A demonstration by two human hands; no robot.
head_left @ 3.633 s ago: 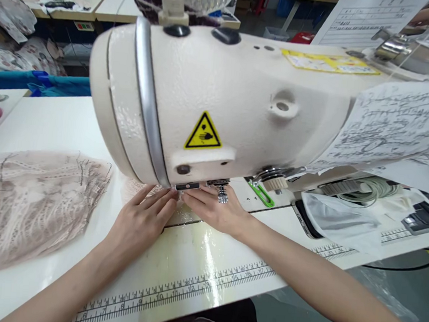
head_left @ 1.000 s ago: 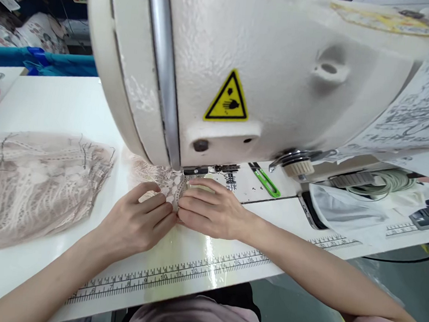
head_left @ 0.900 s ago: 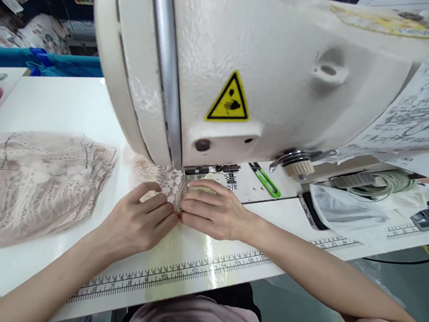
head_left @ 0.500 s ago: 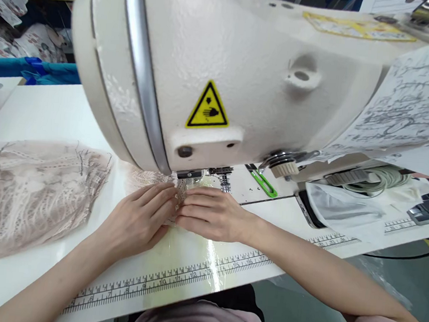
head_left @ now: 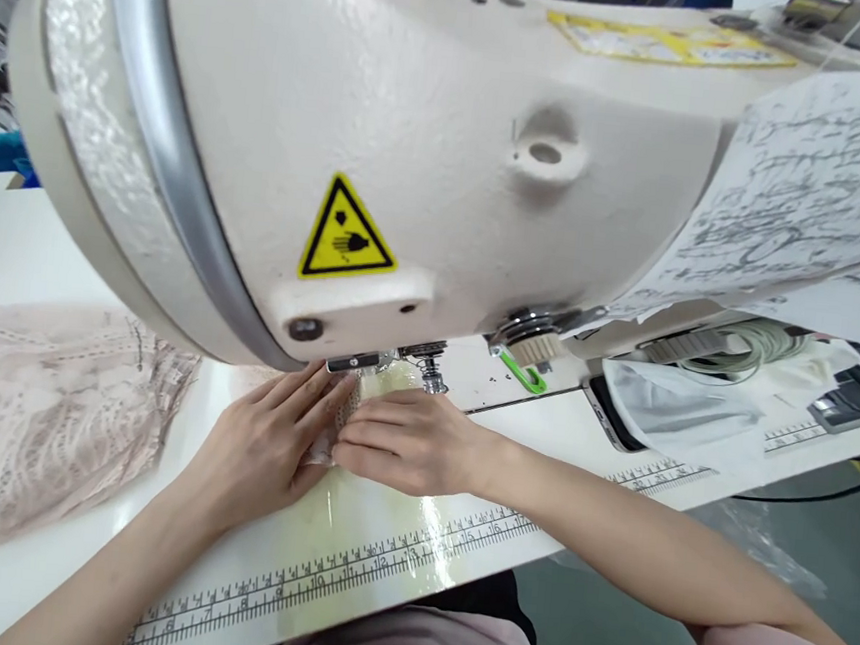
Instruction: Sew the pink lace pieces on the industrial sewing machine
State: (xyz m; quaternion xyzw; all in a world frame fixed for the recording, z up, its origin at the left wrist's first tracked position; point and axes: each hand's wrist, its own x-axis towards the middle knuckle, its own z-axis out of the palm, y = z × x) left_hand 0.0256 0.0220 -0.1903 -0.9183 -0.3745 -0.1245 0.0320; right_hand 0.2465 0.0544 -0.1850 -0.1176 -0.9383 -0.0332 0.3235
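Note:
Below the head of a white sewing machine (head_left: 429,162), both hands work at a small piece of pale pink lace fabric (head_left: 323,446). My left hand (head_left: 265,444) rests on the lace with its fingers stretched forward, close to the presser foot area. Facing it from the other side, my right hand (head_left: 409,441) has its fingers bent together on the lace's right edge. The fingers cover most of the piece, and the needle is hidden. Off to the left lies a larger pile of pale pink lace (head_left: 51,430) with dark thread ends.
A printed ruler strip (head_left: 317,584) runs along the table's front edge. Behind the right hand lies a green thread snipper (head_left: 522,373). Further right are a phone (head_left: 613,419), a grey-white cloth (head_left: 682,410) and a coiled cable (head_left: 751,349). Handwritten paper (head_left: 803,185) hangs on the machine.
The camera view has shifted, so the machine head appears further left and larger. My right hand's fingers are more bent and sit lower along the lace edge. The left hand stays on the lace.

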